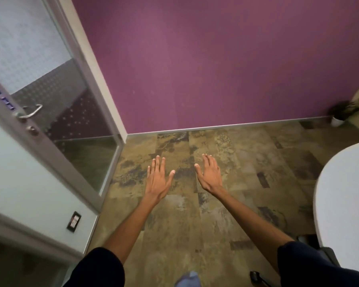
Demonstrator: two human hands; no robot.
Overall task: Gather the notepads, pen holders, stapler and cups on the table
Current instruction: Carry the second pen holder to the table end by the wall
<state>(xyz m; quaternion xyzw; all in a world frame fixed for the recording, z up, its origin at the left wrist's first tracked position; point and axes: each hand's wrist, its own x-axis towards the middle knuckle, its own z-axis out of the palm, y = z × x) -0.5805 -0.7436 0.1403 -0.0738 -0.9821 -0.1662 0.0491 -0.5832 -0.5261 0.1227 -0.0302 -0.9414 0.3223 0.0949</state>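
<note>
My left hand and my right hand are stretched out in front of me, palms down, fingers spread, holding nothing. They hover over the mottled brown floor, apart from each other. A white round table shows only its curved edge at the right border. No notepads, pen holders, stapler or cups are in view; the visible part of the tabletop is bare.
A purple wall stands ahead. At the left is a glass door with a metal handle. A small potted plant sits in the far right corner. A dark chair base shows near the bottom right.
</note>
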